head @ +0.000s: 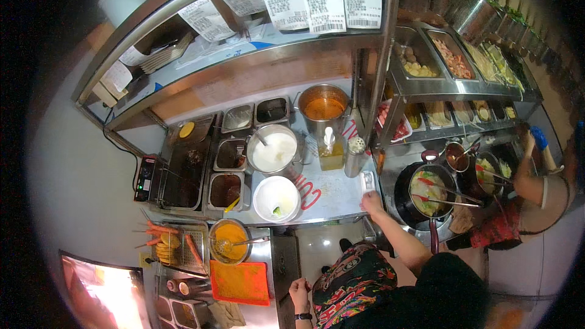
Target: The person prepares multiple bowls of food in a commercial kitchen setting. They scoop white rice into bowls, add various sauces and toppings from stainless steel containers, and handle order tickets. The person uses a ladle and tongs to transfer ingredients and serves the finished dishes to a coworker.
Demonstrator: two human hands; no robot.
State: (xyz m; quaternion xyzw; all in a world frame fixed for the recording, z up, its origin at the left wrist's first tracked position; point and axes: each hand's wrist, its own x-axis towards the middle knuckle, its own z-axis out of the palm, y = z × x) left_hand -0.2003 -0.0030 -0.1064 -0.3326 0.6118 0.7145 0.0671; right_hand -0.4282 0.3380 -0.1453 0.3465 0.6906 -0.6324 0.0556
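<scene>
My right hand (pixel 372 202) is at the front right of the steel counter (pixel 320 194), fingers curled, beside a small white device (pixel 367 182); whether it grips the device is unclear. Low beside my patterned apron (pixel 356 269) hangs my left hand (pixel 299 291), its fingers curled in and nothing visible inside; a dark band circles that wrist. On the counter stand a white tub (pixel 276 198) with a bit of green in it, a steel pot of white liquid (pixel 274 151), a pump bottle of yellowish liquid (pixel 331 153) and a steel shaker (pixel 355 157).
Rightward, pans of food (pixel 428 189) sit on burners near a co-worker's arm (pixel 534 178). Behind is a pot of orange-red sauce (pixel 324 105). A dark frying vat (pixel 183 169), skewered food (pixel 167 242), an orange tray (pixel 240 283) and a bright screen (pixel 105 292) lie leftward. Printed slips (pixel 322 0) hang above.
</scene>
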